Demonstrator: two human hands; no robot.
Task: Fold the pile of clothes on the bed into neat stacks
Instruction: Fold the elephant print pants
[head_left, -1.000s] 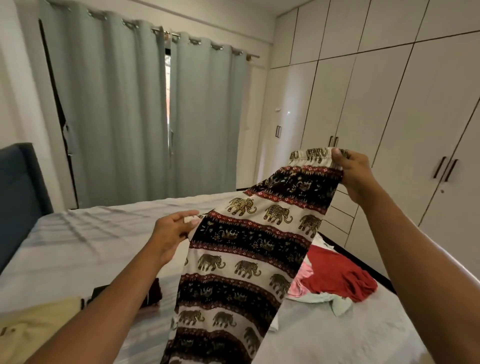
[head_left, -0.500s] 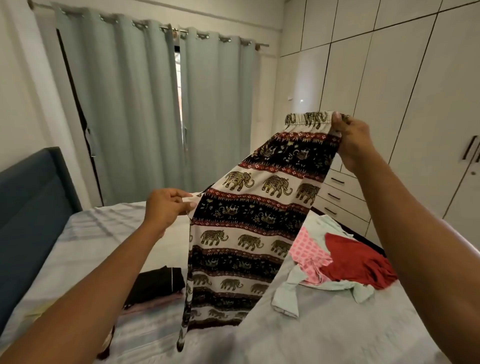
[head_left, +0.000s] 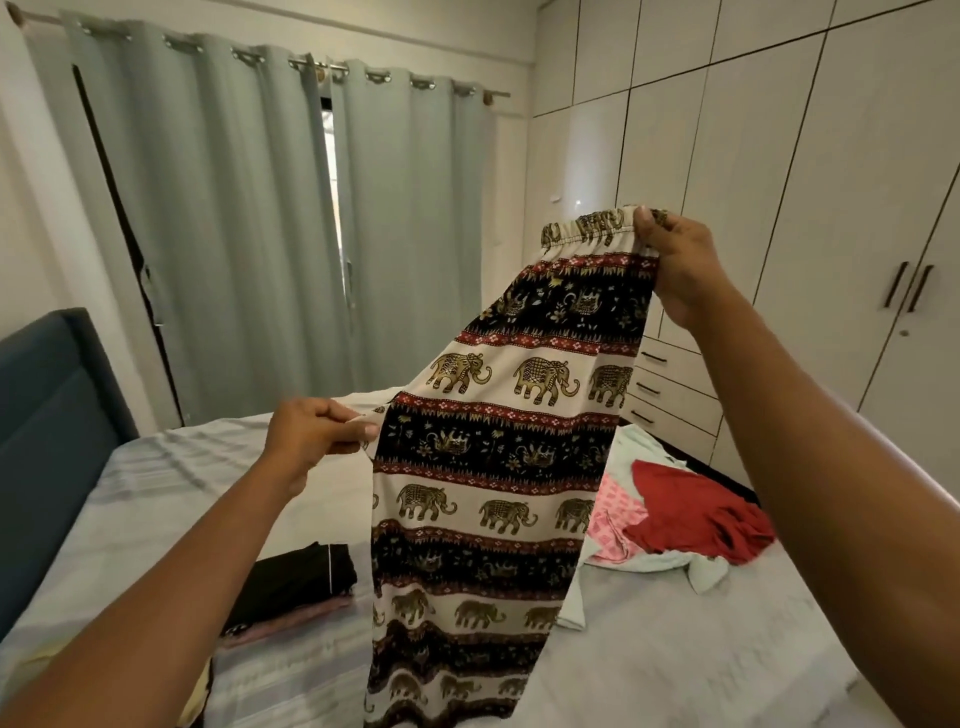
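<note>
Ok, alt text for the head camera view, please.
Elephant-print trousers held up over a bed: the right hand grips the waistband, the left hand pinches the edge lower. A red garment tops an unfolded pile at right; dark folded clothes lie at left.

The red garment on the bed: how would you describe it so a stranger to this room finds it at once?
Find the bed, then its side nearest the wardrobe. A loose heap of unfolded clothes lies there, and the red garment is crumpled on top. Its neighbours are a pink patterned piece and a pale mint one; it alone is plain dark red.
</note>
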